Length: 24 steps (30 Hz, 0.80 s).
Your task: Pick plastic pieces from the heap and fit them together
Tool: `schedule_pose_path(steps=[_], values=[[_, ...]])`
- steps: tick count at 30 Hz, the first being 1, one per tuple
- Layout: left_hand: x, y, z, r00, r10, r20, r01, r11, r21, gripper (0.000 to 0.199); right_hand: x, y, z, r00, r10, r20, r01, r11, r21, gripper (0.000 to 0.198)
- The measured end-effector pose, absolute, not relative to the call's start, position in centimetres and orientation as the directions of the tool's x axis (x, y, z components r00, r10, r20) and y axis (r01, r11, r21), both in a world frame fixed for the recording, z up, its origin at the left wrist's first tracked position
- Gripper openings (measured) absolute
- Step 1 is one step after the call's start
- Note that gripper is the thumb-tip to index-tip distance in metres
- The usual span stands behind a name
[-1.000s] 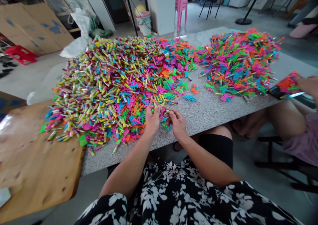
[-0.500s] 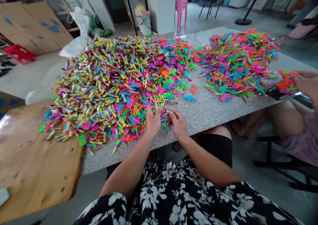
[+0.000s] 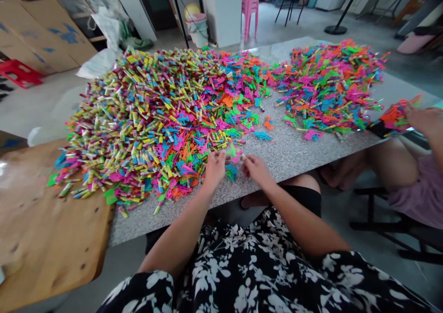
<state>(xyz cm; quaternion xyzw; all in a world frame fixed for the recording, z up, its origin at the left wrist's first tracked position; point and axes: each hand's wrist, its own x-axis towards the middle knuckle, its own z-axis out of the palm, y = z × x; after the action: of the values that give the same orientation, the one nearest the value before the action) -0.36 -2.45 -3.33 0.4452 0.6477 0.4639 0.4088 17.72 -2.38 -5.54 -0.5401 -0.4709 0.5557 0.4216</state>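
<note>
My left hand [image 3: 216, 166] is closed in a pinch at the front edge of the heap; what lies between its fingertips is too small to make out. My right hand [image 3: 256, 170] pinches a small wrapped tube [image 3: 243, 157], its pale end pointing left. In the gap between both hands are green and pink plastic pieces [image 3: 235, 153], slightly blurred. Below them, blue plastic pieces [image 3: 231, 172] rest on the speckled tabletop [image 3: 284, 154]. A large heap of small wrapped tubes [image 3: 138, 96], mixed with bright plastic pieces, spreads in front and to the left.
A second heap of coloured plastic pieces [image 3: 332, 85] lies at the right. Beyond it, a co-worker's hand [image 3: 425, 121] touches orange pieces above a dark container [image 3: 379, 128]. A wooden board [image 3: 44, 230] adjoins at left. Pink stools [image 3: 249, 11] stand behind.
My hands have moved apart, the right one shifting rightward with its tube. Green and pink pieces now show between them. The co-worker's hand has moved slightly over the container.
</note>
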Motion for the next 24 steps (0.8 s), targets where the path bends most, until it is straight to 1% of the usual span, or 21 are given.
schedule_pose_path(steps=[1, 2, 3, 4, 5, 6, 7, 8, 9, 10, 11, 12, 14, 15, 16, 17, 18, 20, 22, 24], values=[[-1.0, -2.6, -3.2, -0.235, 0.965, -0.118, 0.35, 0.198, 0.916, 0.03, 19.5, -0.6, -5.3, 0.05, 0.968, -0.245, -0.009, -0.245, -0.969, 0.034], [-1.6, -2.8, -3.0, -0.2, 0.971, -0.13, 0.51, 0.217, 0.832, 0.03, 21.4, 1.4, -5.0, 0.167, 0.954, -0.249, -0.076, -0.239, -0.968, 0.032], [-2.0, -3.1, -2.8, -0.171, 0.974, -0.15, 0.655, 0.226, 0.721, 0.032, 23.2, 3.5, -4.5, 0.307, 0.924, -0.23, -0.163, -0.187, -0.969, 0.03], [-2.2, -3.5, -2.6, -0.156, 0.974, -0.163, 0.769, 0.223, 0.599, 0.036, 24.8, 5.4, -4.0, 0.41, 0.887, -0.213, -0.256, -0.112, -0.96, 0.026], [-2.3, -3.9, -2.5, -0.15, 0.973, -0.172, 0.848, 0.216, 0.483, 0.043, 26.0, 7.2, -3.4, 0.464, 0.865, -0.193, -0.323, -0.037, -0.946, 0.024], [-2.1, -4.3, -2.3, -0.151, 0.972, -0.179, 0.898, 0.211, 0.386, 0.051, 26.8, 8.6, -3.0, 0.515, 0.839, -0.174, -0.347, 0.019, -0.938, 0.024], [-1.8, -4.6, -2.3, -0.151, 0.972, -0.181, 0.928, 0.203, 0.314, 0.06, 27.0, 9.6, -2.7, 0.531, 0.833, -0.156, -0.333, 0.036, -0.942, 0.024], [-1.4, -4.8, -2.2, -0.142, 0.973, -0.183, 0.946, 0.188, 0.263, 0.066, 26.7, 10.3, -2.7, 0.506, 0.852, -0.131, -0.281, 0.019, -0.96, 0.024], [-1.0, -4.9, -2.1, -0.126, 0.974, -0.188, 0.959, 0.169, 0.228, 0.069, 25.9, 10.5, -2.8, 0.45, 0.887, -0.099, -0.186, -0.015, -0.982, 0.024], [-0.7, -4.9, -2.0, -0.105, 0.975, -0.197, 0.967, 0.146, 0.208, 0.069, 24.7, 10.5, -3.1, 0.357, 0.932, -0.064, -0.049, -0.05, -0.998, 0.022], [-0.4, -4.8, -2.0, -0.08, 0.976, -0.201, 0.972, 0.121, 0.2, 0.067, 23.2, 10.2, -3.5, 0.24, 0.97, -0.03, 0.121, -0.061, -0.991, 0.021], [-0.3, -4.6, -1.9, -0.056, 0.979, -0.195, 0.975, 0.095, 0.201, 0.063, 21.7, 9.9, -4.0, 0.122, 0.992, 0.0, 0.305, -0.037, -0.952, 0.02], [-0.3, -4.3, -2.0, -0.014, 0.986, -0.164, 0.974, 0.051, 0.222, 0.057, 19.0, 9.2, -5.0, -0.061, 0.998, 0.022, 0.624, 0.055, -0.78, 0.02], [-0.4, -4.1, -2.2, 0.0, 0.989, -0.147, 0.97, 0.035, 0.24, 0.054, 18.0, 9.0, -5.4, -0.113, 0.993, 0.016, 0.732, 0.094, -0.674, 0.022], [-0.5, -3.9, -2.4, 0.009, 0.991, -0.133, 0.964, 0.027, 0.266, 0.051, 17.1, 9.0, -5.7, -0.14, 0.99, 0.006, 0.805, 0.117, -0.582, 0.024], [-0.7, -3.6, -2.6, 0.013, 0.993, -0.121, 0.954, 0.024, 0.299, 0.046, 16.6, 9.0, -5.8, -0.147, 0.989, -0.002, 0.848, 0.125, -0.515, 0.027], [-0.9, -3.4, -2.9, 0.013, 0.994, -0.107, 0.94, 0.025, 0.341, 0.04, 16.3, 9.2, -5.9, -0.148, 0.989, -0.008, 0.87, 0.126, -0.477, 0.028], [-1.5, -2.9, -3.4, 0.002, 0.998, -0.062, 0.89, 0.026, 0.455, 0.025, 16.1, 9.4, -5.9, -0.142, 0.99, -0.015, 0.872, 0.118, -0.476, 0.026], [-2.2, -2.4, -3.8, -0.025, 1.0, -0.014, 0.804, 0.029, 0.594, 0.016, 16.2, 9.4, -5.6, -0.132, 0.991, -0.03, 0.821, 0.093, -0.563, 0.019], [-3.0, -1.9, -3.9, -0.062, 0.998, 0.008, 0.678, 0.036, 0.734, 0.016, 16.3, 8.6, -5.2, -0.111, 0.992, -0.057, 0.68, 0.035, -0.733, 0.016]])
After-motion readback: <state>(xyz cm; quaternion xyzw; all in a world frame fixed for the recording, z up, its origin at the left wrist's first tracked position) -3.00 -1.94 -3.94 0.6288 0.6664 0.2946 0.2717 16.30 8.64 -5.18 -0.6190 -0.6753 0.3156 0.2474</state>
